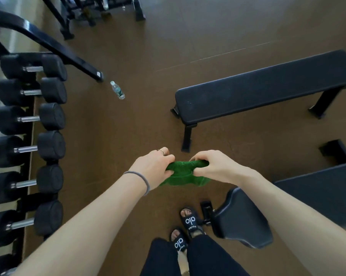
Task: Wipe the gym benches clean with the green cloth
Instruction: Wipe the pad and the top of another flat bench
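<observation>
Both arms reach forward, left hand [155,166] and right hand [211,166] curled, gripping

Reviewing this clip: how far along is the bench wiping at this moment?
Done: nothing that shows; no bench bears a visible wipe mark. In hand: the green cloth is bunched in mid-air between the left hand and right hand, both gripping it, touching no bench. Left: the flat bench ahead, the padded seat beside the feet, and the bench at the right edge.
</observation>
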`<action>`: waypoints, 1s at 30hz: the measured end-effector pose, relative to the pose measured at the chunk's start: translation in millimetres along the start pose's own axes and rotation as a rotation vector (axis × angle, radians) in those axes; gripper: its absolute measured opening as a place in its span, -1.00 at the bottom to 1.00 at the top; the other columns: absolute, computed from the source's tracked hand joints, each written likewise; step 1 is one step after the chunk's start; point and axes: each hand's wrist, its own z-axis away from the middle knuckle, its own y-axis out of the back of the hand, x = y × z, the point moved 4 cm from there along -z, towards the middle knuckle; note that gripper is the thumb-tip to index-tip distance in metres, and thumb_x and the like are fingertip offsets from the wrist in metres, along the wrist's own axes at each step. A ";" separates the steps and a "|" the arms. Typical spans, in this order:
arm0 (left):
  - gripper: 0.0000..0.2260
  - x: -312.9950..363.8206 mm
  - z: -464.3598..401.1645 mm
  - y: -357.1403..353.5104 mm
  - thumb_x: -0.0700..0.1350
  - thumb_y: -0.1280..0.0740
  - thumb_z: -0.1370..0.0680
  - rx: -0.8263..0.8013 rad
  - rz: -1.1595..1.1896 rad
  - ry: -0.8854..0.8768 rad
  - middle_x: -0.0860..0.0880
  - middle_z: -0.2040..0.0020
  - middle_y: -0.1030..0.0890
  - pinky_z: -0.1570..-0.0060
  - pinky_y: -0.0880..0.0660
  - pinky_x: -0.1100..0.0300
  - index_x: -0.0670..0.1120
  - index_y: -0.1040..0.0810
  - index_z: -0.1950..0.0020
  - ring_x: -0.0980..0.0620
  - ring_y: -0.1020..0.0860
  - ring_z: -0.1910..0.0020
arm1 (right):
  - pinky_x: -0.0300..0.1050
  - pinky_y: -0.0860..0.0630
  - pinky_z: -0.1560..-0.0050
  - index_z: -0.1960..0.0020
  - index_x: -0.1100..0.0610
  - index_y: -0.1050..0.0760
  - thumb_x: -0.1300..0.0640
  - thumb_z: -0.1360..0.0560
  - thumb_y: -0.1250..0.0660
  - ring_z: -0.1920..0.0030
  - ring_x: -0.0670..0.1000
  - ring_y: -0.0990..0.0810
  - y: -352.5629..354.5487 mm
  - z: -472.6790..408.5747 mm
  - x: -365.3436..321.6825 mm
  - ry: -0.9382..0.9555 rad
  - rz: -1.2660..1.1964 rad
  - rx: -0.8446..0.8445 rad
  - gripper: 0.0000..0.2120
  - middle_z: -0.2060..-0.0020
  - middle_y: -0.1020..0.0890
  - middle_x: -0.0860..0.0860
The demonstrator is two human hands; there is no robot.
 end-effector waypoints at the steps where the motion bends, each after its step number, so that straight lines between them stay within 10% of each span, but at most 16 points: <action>1: -0.74 -2.4 -8.1 6.8 0.07 -0.22 -0.69 0.008 0.003 -0.032 0.05 -0.35 -0.38 -0.04 -0.60 -0.05 0.03 -0.45 -0.34 -0.02 -0.49 -0.18 | -0.17 -0.62 0.13 -0.02 0.02 -0.66 0.08 -0.46 -0.45 0.15 -0.09 -0.67 7.9 -3.6 1.4 -0.024 -0.128 0.012 -0.85 0.15 -0.70 -0.08; 17: -0.74 -104.7 -221.7 107.5 -0.01 -0.21 -0.69 0.039 -0.198 -0.297 0.00 -0.27 -0.51 0.01 -0.48 0.07 -0.02 -0.45 -0.36 -0.07 -0.56 -0.12 | -0.12 -0.54 0.12 0.07 -0.07 -0.64 0.21 -0.47 -0.48 0.18 -0.11 -0.63 95.5 -173.5 -9.3 -0.165 -0.386 0.312 -0.83 0.20 -0.69 -0.08; 30: -0.60 -141.0 -399.9 199.8 -0.13 -0.35 -0.62 0.549 -0.065 -0.326 -0.17 -0.55 -0.37 -0.50 -0.29 -0.17 0.00 -0.48 -0.46 -0.22 -0.43 -0.46 | 0.03 -0.58 -0.10 -0.18 0.22 -0.63 0.29 -0.45 -0.49 -0.14 0.14 -0.64 191.7 -291.3 -49.9 0.065 0.353 1.096 -0.70 -0.13 -0.69 0.12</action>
